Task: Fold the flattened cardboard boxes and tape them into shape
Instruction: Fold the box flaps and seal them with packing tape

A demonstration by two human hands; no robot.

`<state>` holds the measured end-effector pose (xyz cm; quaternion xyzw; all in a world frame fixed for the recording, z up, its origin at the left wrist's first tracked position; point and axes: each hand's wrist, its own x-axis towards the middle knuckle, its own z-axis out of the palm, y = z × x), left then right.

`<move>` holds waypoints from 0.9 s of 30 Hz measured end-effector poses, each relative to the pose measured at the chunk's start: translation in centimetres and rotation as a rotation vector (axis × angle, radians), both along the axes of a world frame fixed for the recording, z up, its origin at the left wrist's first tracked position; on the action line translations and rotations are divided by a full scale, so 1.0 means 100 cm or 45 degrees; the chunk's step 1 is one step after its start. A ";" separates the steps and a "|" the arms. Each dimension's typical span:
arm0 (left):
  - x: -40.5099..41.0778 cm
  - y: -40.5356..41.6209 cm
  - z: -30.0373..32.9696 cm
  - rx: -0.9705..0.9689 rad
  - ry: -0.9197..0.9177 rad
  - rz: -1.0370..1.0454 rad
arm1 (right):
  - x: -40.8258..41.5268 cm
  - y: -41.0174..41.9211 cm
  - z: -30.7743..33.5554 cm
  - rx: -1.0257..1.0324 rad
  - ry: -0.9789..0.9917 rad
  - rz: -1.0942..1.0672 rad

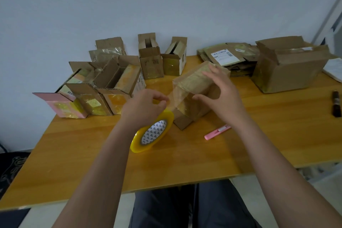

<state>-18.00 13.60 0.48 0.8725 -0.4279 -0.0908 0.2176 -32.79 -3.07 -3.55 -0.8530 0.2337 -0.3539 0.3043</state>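
1. We see a small brown cardboard box [196, 90] standing on the orange-brown wooden surface [259, 135], near its middle, tilted with one end face turned toward us.
2. A strip of clear tape [178, 96] runs from the box's near top edge down and to our left, to the yellow roll of packing tape [153, 133]. This strip is what the coming move turns on: its long axis slants from the box at upper right to the roll at lower left.
3. Our left hand [144, 109] sits at the roll end, its grip narrow, fingers curled and pinching the strip just above the roll, which seems to hang from it, though we cannot tell whether its lower edge touches the surface.
4. Our right hand [220, 92] rests on the box, fingers spread and fairly straight, thumb against the taped end face; it presses and does not clasp.
5. So the box lies right of and beyond the left grip, directly under the right hand, which is the nearer one.
6. We judge that the strip next needs smoothing down and cutting; a pink utility knife [217, 131] lies on the surface just below our right wrist.
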 end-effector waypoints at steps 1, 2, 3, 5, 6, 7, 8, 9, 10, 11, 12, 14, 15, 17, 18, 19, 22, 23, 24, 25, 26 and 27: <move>-0.002 0.000 0.000 -0.009 -0.002 0.033 | -0.007 0.001 -0.001 -0.049 -0.031 -0.059; -0.004 0.001 0.000 -0.018 -0.008 0.059 | -0.015 0.001 -0.003 -0.105 -0.032 -0.127; -0.005 0.001 -0.001 -0.026 -0.017 0.075 | -0.024 0.000 -0.004 -0.132 0.020 -0.180; -0.008 0.001 -0.001 -0.033 -0.042 0.091 | -0.041 -0.006 -0.009 -0.068 0.302 -0.176; -0.010 0.002 0.000 -0.033 -0.056 0.097 | -0.048 -0.009 -0.013 -0.028 0.481 -0.138; -0.011 0.002 0.000 -0.031 -0.069 0.104 | -0.053 -0.010 -0.019 -0.003 0.638 -0.095; -0.013 0.001 0.000 -0.029 -0.080 0.110 | -0.057 -0.011 -0.025 0.010 0.751 -0.056; -0.015 0.001 0.001 -0.028 -0.087 0.113 | -0.059 -0.011 -0.030 0.008 0.816 -0.031; -0.016 0.001 0.001 -0.029 -0.090 0.113 | -0.059 -0.010 -0.035 -0.006 0.839 -0.027; -0.017 0.001 0.002 -0.035 -0.091 0.109 | -0.059 -0.009 -0.039 -0.036 0.841 -0.041; -0.018 0.002 0.003 -0.043 -0.089 0.106 | -0.058 -0.009 -0.041 -0.072 0.840 -0.059; -0.018 0.004 0.005 -0.059 -0.074 0.104 | -0.054 -0.008 -0.040 -0.119 0.845 -0.095; -0.017 0.005 0.005 -0.067 -0.061 0.105 | -0.052 -0.008 -0.037 -0.132 0.868 -0.098; -0.016 0.007 0.006 -0.082 -0.036 0.100 | -0.051 -0.004 -0.031 -0.165 0.892 -0.063; -0.015 0.007 0.006 -0.095 -0.021 0.096 | -0.052 -0.002 -0.026 -0.156 0.865 -0.024; -0.014 0.008 0.005 -0.112 -0.001 0.093 | -0.052 0.002 -0.020 -0.117 0.797 0.024; -0.009 0.010 0.004 -0.143 0.035 0.079 | -0.049 0.017 0.006 0.057 0.418 0.132; -0.008 0.010 0.004 -0.141 0.042 0.073 | -0.046 0.022 0.014 0.104 0.238 0.164; -0.007 0.010 0.004 -0.141 0.050 0.071 | -0.043 0.027 0.022 0.150 0.048 0.200; -0.006 0.010 0.004 -0.143 0.061 0.071 | -0.039 0.031 0.029 0.199 -0.130 0.240; -0.005 0.010 0.004 -0.142 0.069 0.074 | -0.035 0.035 0.033 0.255 -0.271 0.279; -0.004 0.010 0.004 -0.141 0.074 0.075 | -0.030 0.039 0.035 0.311 -0.359 0.313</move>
